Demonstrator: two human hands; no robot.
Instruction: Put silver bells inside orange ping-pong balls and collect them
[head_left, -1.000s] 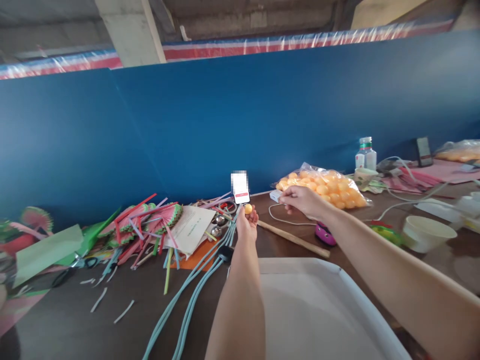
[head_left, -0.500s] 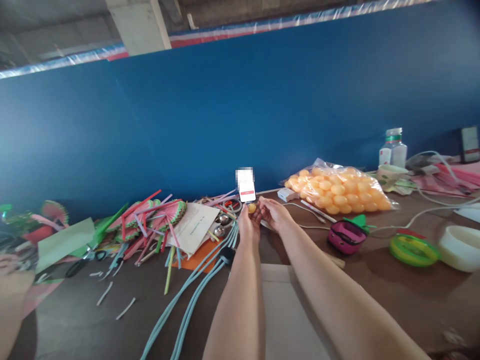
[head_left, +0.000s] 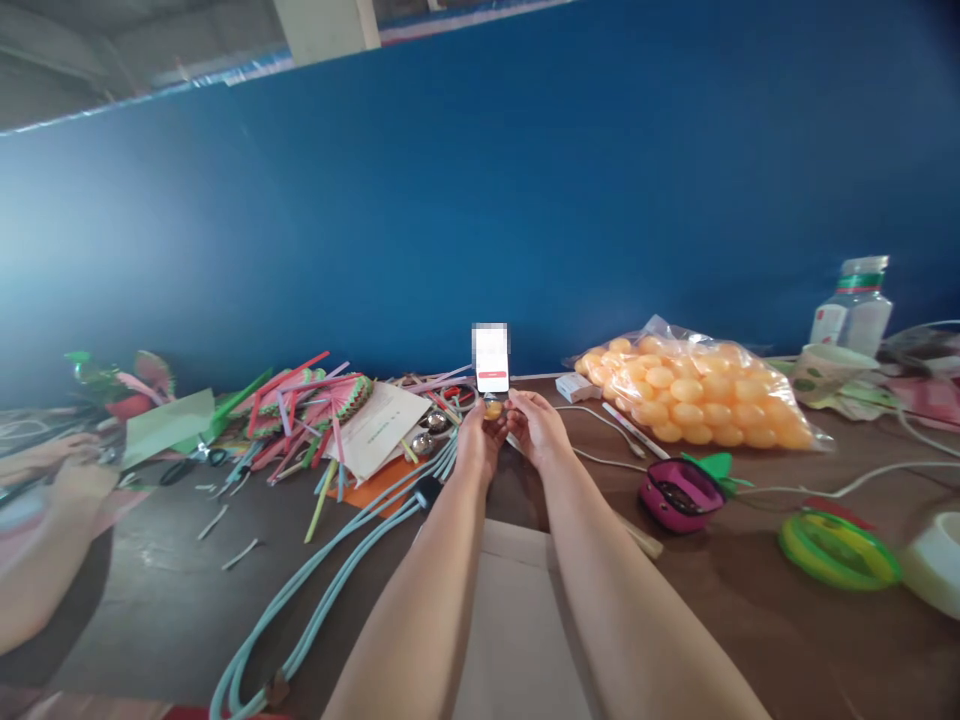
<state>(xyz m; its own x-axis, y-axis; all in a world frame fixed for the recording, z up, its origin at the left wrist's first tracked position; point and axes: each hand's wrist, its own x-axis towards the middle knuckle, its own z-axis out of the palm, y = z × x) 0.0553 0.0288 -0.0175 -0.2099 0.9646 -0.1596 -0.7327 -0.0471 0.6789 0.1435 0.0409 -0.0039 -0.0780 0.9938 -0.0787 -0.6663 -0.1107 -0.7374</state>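
Note:
My left hand (head_left: 478, 437) and my right hand (head_left: 534, 427) meet over the brown table, both closed around one small orange ball (head_left: 493, 409) pinched between the fingertips. Just behind them a phone (head_left: 492, 358) stands upright against the blue wall. A clear bag of orange balls (head_left: 694, 394) lies to the right of my hands.
A heap of coloured paper strips and fans (head_left: 307, 410) lies at the left with scissors (head_left: 187, 466) and pale blue cords (head_left: 330, 570). A white tray (head_left: 517, 630) sits under my forearms. A pink case (head_left: 679, 494), green ring (head_left: 836, 548), bottle (head_left: 855, 305) are right. Another person's arm (head_left: 45, 540) is at far left.
My right hand came back from near the bag of balls to join my left hand on the small ball. The view has swung left and down.

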